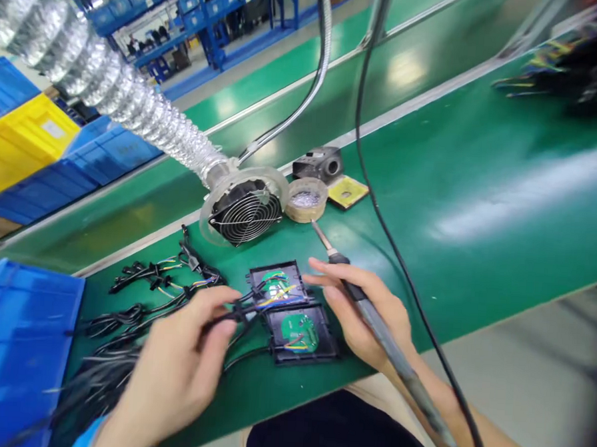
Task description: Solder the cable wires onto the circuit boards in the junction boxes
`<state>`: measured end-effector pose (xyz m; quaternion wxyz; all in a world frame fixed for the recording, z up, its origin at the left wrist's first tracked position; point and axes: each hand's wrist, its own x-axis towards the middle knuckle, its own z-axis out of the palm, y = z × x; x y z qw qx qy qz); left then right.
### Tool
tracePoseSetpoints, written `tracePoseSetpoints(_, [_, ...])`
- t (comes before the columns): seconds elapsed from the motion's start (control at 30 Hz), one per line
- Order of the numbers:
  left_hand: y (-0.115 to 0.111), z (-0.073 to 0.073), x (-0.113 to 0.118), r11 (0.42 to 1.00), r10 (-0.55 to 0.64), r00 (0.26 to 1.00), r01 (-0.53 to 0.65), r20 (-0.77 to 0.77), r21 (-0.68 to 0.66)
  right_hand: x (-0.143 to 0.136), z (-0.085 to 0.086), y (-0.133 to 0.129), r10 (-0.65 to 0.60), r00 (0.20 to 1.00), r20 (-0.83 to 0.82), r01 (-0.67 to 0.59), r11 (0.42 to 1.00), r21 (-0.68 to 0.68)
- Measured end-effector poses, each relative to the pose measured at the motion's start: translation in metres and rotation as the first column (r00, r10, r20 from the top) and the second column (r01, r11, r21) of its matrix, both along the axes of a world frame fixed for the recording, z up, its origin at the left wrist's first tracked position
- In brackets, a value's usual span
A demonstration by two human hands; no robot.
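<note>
My right hand (374,307) grips a soldering iron (373,321), its tip pointing up and left toward a round tin (307,200) of bright shavings. Between thumb and fingers my left hand (186,351) pinches a black cable (236,311) whose yellow, blue and other thin wires lead over the open cases. Two black plastic cases lie side by side between my hands. The upper case (256,274) holds a green circuit board (274,283); the lower case (329,348) has another green board (298,327) with wires on it.
Black cables (123,321) with stripped ends cover the left of the bench beside a blue bin (16,355). A fume extractor fan (249,214) on a silver duct hangs behind the cases. An iron stand (319,164) and yellow sponge (347,193) sit behind. The iron's cord (375,194) loops across the right.
</note>
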<state>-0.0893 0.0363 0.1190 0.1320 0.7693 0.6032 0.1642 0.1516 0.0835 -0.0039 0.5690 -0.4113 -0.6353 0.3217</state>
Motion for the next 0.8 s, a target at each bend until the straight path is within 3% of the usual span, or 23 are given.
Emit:
tracePoseSetpoints(0.1, [0.010, -0.031, 0.027, 0.975, -0.035, 0.986, 0.070, 0.165, -0.210, 0.003, 0.002, -0.010, 0.055, 0.980, -0.189, -0.065, 0.997, -0.049])
tracePoseSetpoints(0.2, [0.016, -0.045, 0.036, 0.954, -0.020, 0.978, 0.081, 0.206, -0.290, 0.004, 0.005, -0.014, 0.065, 0.974, -0.217, -0.077, 0.996, -0.048])
tracePoseSetpoints(0.3, [0.019, -0.041, 0.043, 0.939, -0.059, 0.973, 0.130, 0.223, -0.318, 0.004, 0.010, -0.013, 0.011, 0.978, -0.206, -0.015, 1.000, -0.017])
tracePoseSetpoints(0.43, [0.026, -0.033, 0.061, 0.918, -0.092, 0.922, 0.225, 0.376, -0.325, 0.004, 0.015, -0.014, 0.056, 0.975, -0.216, -0.051, 0.998, 0.029])
tracePoseSetpoints(0.6, [0.035, -0.042, 0.076, 0.884, 0.074, 0.824, 0.207, 0.562, -0.420, 0.008, 0.020, -0.015, 0.123, 0.960, -0.250, -0.106, 0.991, 0.080])
tracePoseSetpoints(0.7, [0.036, -0.047, 0.075, 0.821, 0.212, 0.768, 0.195, 0.604, -0.537, 0.011, 0.021, -0.012, 0.132, 0.967, -0.219, -0.112, 0.988, 0.102])
tracePoseSetpoints(0.8, [0.037, -0.048, 0.072, 0.757, 0.272, 0.743, 0.227, 0.612, -0.612, 0.015, 0.022, -0.008, 0.096, 0.987, -0.132, -0.076, 0.986, 0.150])
